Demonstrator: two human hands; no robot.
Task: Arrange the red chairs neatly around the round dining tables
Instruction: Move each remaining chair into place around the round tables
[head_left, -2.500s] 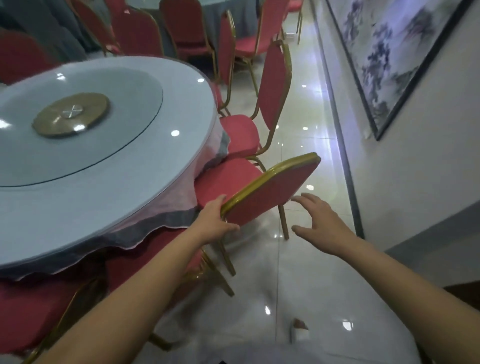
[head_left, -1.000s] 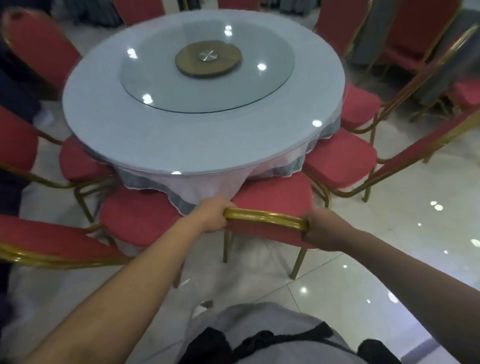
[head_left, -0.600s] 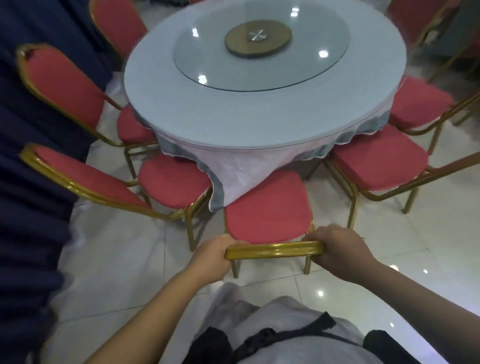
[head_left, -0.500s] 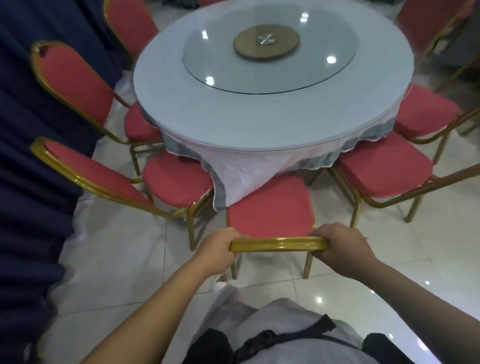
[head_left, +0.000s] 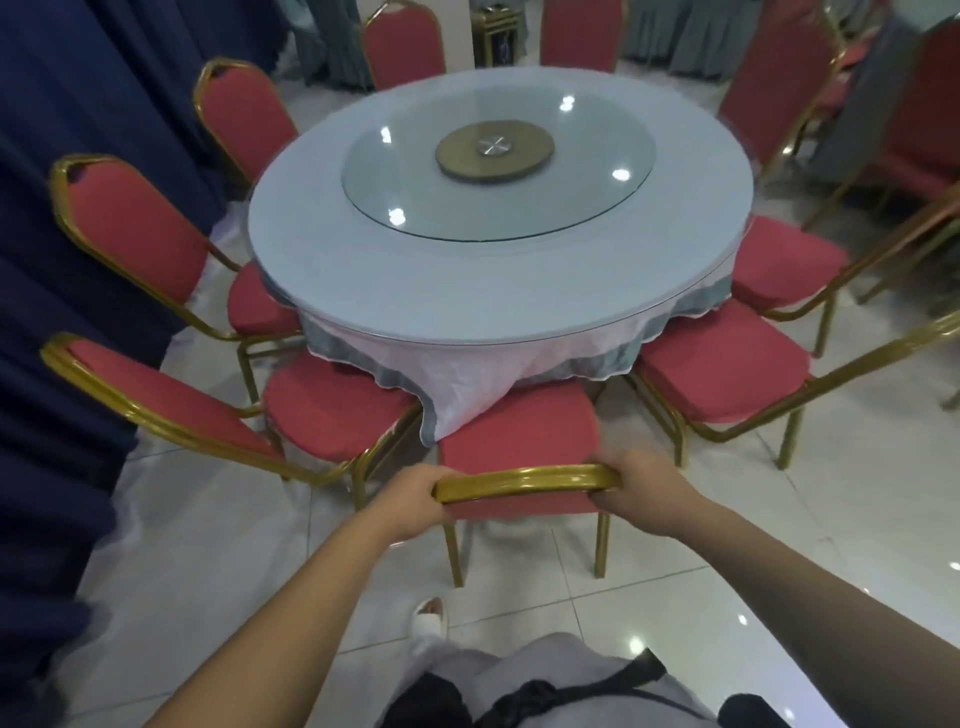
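The left hand (head_left: 415, 501) and right hand (head_left: 641, 493) are gripping the chair (head_left: 519, 439) by its gold top rail, fingers curled round each end. Its seat is sitting partly under the near edge of the table (head_left: 322, 270). The frame is looking stiff and fairly light, so holding the rail ends is probably giving the best control.

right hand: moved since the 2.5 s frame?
Yes. Then it hovered open, off the chair. Now the right hand has closed in toward the table and grips the right end of the chair back.
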